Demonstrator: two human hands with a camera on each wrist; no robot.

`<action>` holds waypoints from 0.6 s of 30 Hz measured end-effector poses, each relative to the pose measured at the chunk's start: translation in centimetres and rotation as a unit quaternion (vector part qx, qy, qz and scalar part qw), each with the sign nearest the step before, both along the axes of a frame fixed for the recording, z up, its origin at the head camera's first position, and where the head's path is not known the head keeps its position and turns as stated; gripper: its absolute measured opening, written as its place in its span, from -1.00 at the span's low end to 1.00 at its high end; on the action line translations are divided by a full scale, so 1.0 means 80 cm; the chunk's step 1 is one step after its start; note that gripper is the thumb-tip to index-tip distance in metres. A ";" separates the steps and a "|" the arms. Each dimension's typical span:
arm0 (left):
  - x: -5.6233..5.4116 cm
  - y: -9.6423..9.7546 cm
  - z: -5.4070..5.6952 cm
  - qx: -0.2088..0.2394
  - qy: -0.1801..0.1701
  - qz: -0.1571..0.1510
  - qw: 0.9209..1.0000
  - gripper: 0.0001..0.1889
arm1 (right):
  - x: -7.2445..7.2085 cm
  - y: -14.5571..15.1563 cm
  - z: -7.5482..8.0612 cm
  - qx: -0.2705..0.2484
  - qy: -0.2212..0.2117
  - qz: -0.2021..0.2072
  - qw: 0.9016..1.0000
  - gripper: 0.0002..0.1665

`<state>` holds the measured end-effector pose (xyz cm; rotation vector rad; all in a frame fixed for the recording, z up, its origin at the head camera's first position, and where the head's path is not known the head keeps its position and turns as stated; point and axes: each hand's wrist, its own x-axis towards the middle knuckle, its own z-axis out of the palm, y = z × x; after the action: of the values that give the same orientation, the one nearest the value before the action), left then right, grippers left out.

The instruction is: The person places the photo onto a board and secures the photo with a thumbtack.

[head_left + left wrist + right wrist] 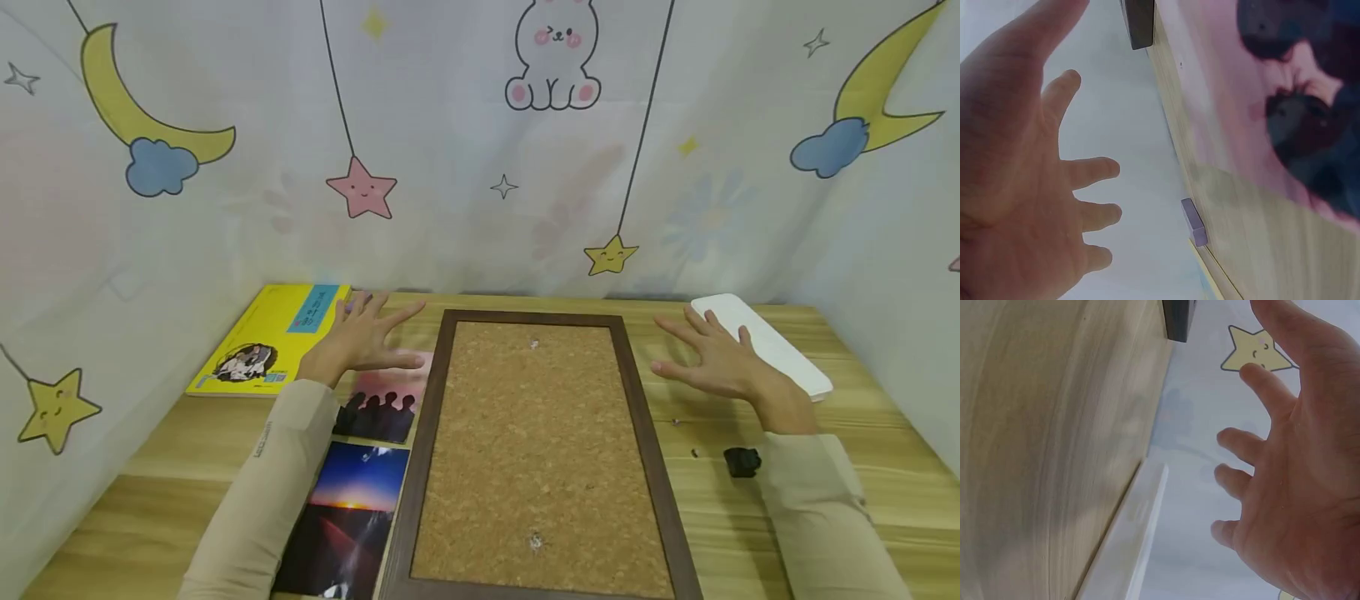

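My left hand hovers with its fingers spread, over the photo of silhouetted people under a pink sky and beside the yellow book. In the left wrist view its palm holds nothing. My right hand is likewise spread and empty, near the white box. Between the hands lies a cork board in a dark wooden frame, with small shiny spots near its top and bottom. A sunset photo lies along the board's left side, partly covered by my left sleeve.
The yellow book lies at the back left, with a small purple block near it. Right of the board are a small black object and tiny bits. A patterned curtain hangs behind the table.
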<state>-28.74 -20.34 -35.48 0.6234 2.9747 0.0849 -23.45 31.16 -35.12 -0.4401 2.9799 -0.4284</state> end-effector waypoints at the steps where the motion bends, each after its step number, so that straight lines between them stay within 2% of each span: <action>1: 0.001 -0.001 -0.001 0.001 -0.002 0.000 1.000 0.00 | 0.000 0.000 -0.001 -0.002 -0.001 0.002 1.000 0.01; 6: 0.000 -0.006 -0.003 0.000 -0.014 0.000 1.000 0.00 | -0.001 0.001 -0.001 -0.006 -0.007 0.010 1.000 0.01; 11: -0.002 -0.007 0.001 0.006 -0.025 -0.002 1.000 0.00 | -0.003 0.005 0.001 -0.020 -0.013 0.025 0.999 -0.01; 15: 0.000 -0.009 0.001 0.015 -0.045 -0.008 0.999 0.03 | -0.002 0.005 -0.002 -0.031 -0.016 0.041 0.999 -0.09; 18: 0.002 -0.012 0.003 0.014 -0.066 -0.013 0.998 0.04 | -0.001 0.004 -0.005 -0.036 -0.017 0.061 0.997 -0.23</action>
<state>-28.62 -21.30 -35.24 0.6343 2.8414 0.1585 -23.56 31.52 -35.55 -0.6117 2.8917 -0.5259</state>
